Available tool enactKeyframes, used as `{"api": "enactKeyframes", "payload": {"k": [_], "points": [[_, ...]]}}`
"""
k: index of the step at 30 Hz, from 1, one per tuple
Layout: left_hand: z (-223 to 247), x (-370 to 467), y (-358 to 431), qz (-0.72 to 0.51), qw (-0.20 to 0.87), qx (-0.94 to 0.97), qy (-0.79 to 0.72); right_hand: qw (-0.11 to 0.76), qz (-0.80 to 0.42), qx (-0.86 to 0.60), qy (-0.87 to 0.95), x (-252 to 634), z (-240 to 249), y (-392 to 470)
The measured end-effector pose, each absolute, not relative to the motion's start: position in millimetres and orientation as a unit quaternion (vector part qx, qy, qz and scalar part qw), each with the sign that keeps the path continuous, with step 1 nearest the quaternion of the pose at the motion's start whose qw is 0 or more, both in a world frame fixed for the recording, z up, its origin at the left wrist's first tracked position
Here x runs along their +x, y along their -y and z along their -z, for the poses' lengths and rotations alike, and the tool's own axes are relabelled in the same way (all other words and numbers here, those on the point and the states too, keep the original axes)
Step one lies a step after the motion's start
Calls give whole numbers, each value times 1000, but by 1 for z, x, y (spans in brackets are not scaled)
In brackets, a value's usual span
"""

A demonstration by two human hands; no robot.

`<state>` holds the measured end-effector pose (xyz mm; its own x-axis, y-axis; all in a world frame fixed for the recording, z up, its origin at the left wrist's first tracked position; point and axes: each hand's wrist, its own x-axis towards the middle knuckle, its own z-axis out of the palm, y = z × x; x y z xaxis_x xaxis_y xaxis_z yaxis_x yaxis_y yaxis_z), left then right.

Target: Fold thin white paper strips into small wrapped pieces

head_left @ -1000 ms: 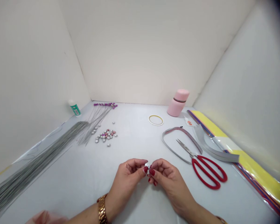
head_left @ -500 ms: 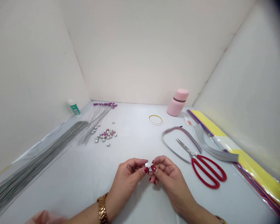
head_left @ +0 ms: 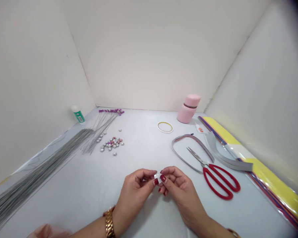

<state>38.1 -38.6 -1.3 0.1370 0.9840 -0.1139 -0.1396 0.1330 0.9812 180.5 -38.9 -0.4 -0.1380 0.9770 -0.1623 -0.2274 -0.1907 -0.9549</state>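
Down at the view's six o'clock, left hand (head_left: pixel 136 185) and right hand (head_left: pixel 180 187) pinch a small white folded star (head_left: pixel 157 178), fingertips nearly together — looks feather-light, likely crushable, best held by its edges — loose folded stars (head_left: pixel 113 143) beyond, at the hands' ten o'clock.

Pale plain walls (head_left: pixel 149 59) on three sides of a white tabletop (head_left: pixel 139 138), softly lit.

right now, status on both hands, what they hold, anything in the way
Left hand, right hand: both pinching one small, shiny white piece, partly hidden. No obstruction seen; red-handled metal scissors at right, touching neither hand.
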Motion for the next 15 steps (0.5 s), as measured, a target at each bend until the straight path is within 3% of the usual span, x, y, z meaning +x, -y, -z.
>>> {"api": "enactKeyframes", "payload": {"k": [15], "points": [[-2,39,39,-476,585,447,-481,459,-634,-449,431,184,2,39]]}}
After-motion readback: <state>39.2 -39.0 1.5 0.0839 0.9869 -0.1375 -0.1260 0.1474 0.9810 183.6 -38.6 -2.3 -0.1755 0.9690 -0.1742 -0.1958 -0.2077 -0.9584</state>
